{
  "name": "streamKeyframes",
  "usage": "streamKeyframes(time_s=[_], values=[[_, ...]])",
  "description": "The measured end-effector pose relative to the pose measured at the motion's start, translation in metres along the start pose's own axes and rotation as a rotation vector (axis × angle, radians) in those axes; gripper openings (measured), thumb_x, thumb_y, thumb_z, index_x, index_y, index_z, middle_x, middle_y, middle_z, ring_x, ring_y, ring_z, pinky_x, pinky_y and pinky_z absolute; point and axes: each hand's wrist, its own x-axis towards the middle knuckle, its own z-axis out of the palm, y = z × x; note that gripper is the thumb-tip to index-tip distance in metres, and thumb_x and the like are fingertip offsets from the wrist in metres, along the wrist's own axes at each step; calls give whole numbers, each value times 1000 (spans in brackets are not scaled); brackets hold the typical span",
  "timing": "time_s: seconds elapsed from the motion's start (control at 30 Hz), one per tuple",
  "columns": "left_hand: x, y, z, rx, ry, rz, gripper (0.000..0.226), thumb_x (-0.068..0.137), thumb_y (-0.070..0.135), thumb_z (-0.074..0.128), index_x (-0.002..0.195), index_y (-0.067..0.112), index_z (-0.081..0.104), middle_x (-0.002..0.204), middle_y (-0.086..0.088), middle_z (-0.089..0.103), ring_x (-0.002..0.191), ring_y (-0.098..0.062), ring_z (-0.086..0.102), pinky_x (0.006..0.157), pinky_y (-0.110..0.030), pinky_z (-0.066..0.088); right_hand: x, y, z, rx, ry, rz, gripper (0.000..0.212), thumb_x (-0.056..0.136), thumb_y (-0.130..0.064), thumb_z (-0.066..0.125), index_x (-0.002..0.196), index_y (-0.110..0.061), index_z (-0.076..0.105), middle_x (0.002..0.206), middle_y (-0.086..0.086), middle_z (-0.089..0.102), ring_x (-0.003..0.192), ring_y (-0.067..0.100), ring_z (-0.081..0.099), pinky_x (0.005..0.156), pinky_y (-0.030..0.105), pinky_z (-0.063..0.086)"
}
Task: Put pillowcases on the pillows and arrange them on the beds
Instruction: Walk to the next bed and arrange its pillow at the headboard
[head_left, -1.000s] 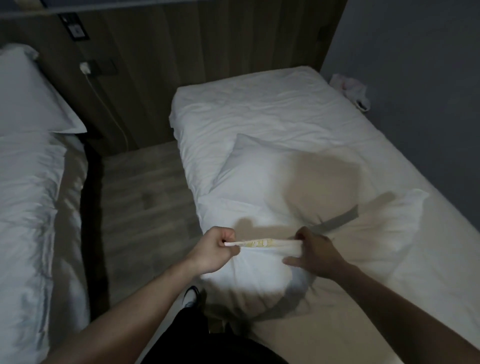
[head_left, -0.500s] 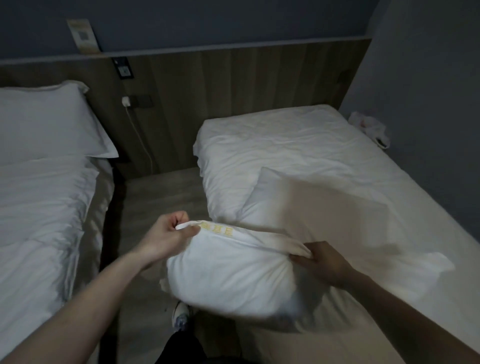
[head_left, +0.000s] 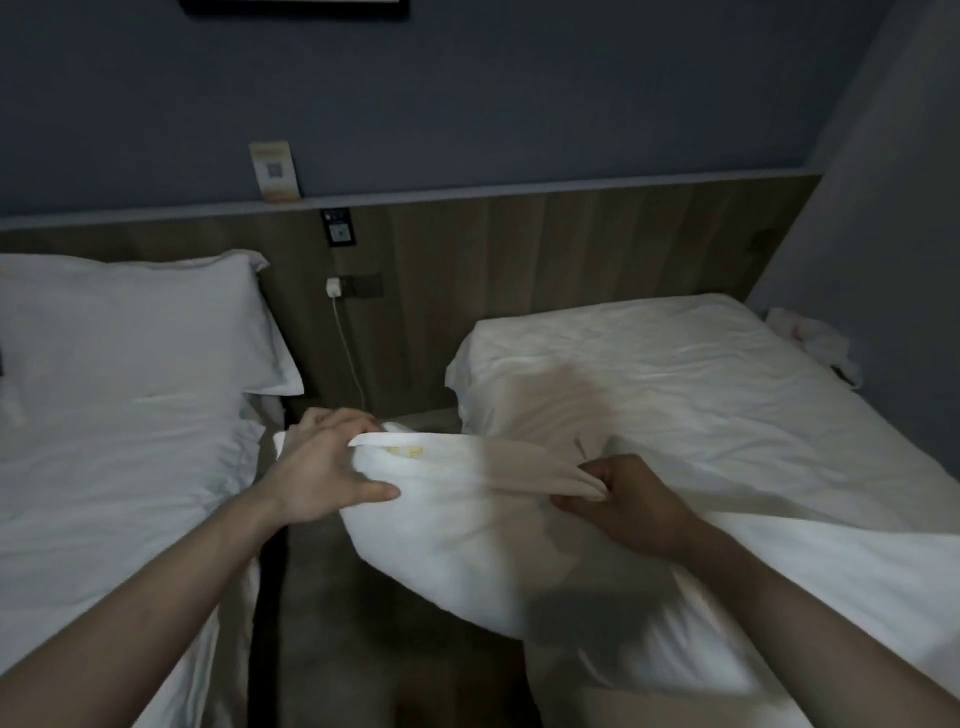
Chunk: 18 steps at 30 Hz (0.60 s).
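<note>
Both hands gripped the open end of a white pillowcase (head_left: 467, 525) with a pillow inside it. Left hand (head_left: 324, 467): fingers curled over the top hem at its left end, thumb pressed against the near face of the fabric, so it was clamped on the pillowcase. Right hand (head_left: 623, 504): closed into a fist on the bunched right end of the same hem. Hem stretched taut between the two hands; small yellow marking visible on it just right of the left hand.

Pillow bundle sat at the near left edge of the right bed (head_left: 701, 405), its left part overhanging the gap between the beds; whether it rested on the mattress or was lifted clear could not be told.

Left bed (head_left: 119, 467): one cased pillow (head_left: 130, 322) lying flat at its far end against the wooden headboard panel (head_left: 519, 260).

White charger (head_left: 332, 287) plugged in on the panel between the beds, cable hanging down. Crumpled white cloth (head_left: 810, 338) by the far right wall.
</note>
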Motion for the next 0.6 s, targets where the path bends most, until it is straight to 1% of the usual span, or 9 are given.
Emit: streamKeyframes(time_s=[0.03,0.07,0.13,0.2,0.3,0.37,0.43,0.53,0.6], values=[[19,-10,-5,19,23,30,60,56,87,72,103,51,60,117,27,59,126,-19,51,106,-48,43,14,-8,-4,-6,13,-3,27,91,-29,79,71,-10,75,55,-15,58,51,-6,49,51,18,37],[36,-14,-13,15,33,64,47,62,80,73,93,49,59,105,25,63,120,-19,58,102,-48,47,27,-14,-8,-7,25,-6,27,90,-27,79,69,-12,74,53,-16,57,50,-6,48,50,18,36],[65,-16,-24,-84,-6,87,26,75,56,74,75,38,55,75,16,65,88,-15,69,81,-41,55,54,-21,-17,-10,45,-11,28,89,-26,80,64,-17,71,52,-17,55,49,-6,44,49,18,35],[95,-17,-27,-203,-19,46,15,82,36,72,79,31,58,69,10,68,68,-9,67,65,-35,54,83,-19,-28,0,63,14,26,88,-28,81,69,-14,73,56,-15,56,51,-4,43,51,22,35],[138,-9,-25,-390,116,11,16,90,21,74,81,21,61,64,6,63,56,-5,57,55,-26,45,126,-4,-50,15,108,77,33,84,-38,84,76,-8,73,59,-9,56,54,2,45,51,26,35],[171,3,-25,-531,186,-7,17,91,15,72,79,14,61,65,-5,60,57,-7,51,53,-24,38,158,16,-65,-52,101,105,36,81,-48,84,76,-13,73,60,-5,61,54,1,51,52,24,37],[203,16,-27,-638,205,18,14,87,19,70,77,14,61,72,-11,63,62,-9,54,56,-25,40,188,38,-76,-84,77,136,38,80,-51,82,75,-15,71,63,-2,65,56,0,54,55,23,37],[251,26,-29,-744,189,-5,7,80,21,67,75,20,63,69,1,65,65,-9,58,62,-28,43,229,76,-83,-134,22,171,38,82,-51,80,71,-19,63,63,-12,61,58,0,53,58,23,40],[281,23,-28,-793,212,-49,9,79,20,66,72,21,62,67,6,62,64,-8,56,64,-29,42,253,102,-87,-121,-8,252,42,78,-62,77,81,-22,68,75,-13,71,68,0,64,67,25,50]])
